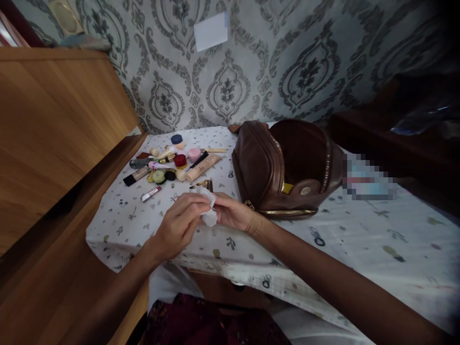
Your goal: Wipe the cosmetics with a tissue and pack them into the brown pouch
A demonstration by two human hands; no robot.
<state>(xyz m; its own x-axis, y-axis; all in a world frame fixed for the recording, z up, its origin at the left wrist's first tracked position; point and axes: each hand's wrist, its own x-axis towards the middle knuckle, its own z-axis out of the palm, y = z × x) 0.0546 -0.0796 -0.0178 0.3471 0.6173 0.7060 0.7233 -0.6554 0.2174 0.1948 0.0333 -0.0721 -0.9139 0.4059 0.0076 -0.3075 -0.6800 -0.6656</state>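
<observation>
Over the front of the table, my left hand is closed, its fingers pinching a crumpled white wipe. Right against it, my right hand is closed too, fingertips at the wipe's edge. A small item seems to be wrapped between the fingers, but the wipe hides what it is. Just beyond the fingertips shows a gold-coloured piece; whether it lies on the table or is held I cannot tell. To the right of my hands stands a brown leather bag, unzipped, with something yellow inside.
Several cosmetics lie at the back left, among them a beige tube, a red-lidded jar, a blue-lidded jar and a lip gloss. A wooden cabinet borders the left side. The patterned tablecloth covers the table.
</observation>
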